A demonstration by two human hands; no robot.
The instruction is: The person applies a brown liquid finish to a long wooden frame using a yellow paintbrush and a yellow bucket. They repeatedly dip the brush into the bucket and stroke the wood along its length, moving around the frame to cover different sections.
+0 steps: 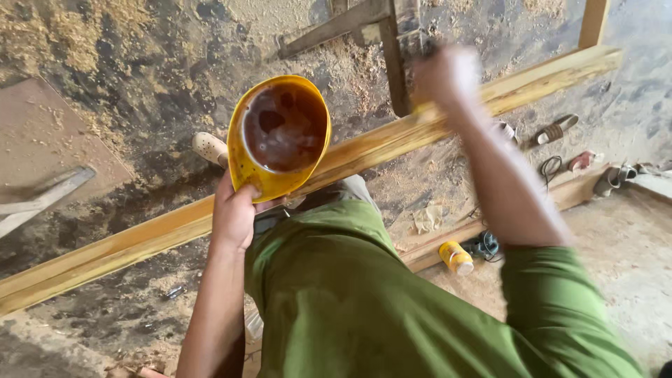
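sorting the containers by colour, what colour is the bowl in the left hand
Yellow bowl, holding dark reddish-brown liquid; the head view shows it, held by the left hand.

Dirt floor (140, 77), dark and patchy, strewn with pale sawdust (70, 35), thickest toward the top left. Flat brown board (35, 133) lies at the left edge, a grey plank (49, 196) across its lower corner. Dark wooden frame (378, 28) lies at top centre. Right of that frame: sandals (556, 129) and a loose black cord (551, 168). Below them, a small yellow can (455, 257) beside a timber strip (574, 192). Even daylight, no hard shadows.
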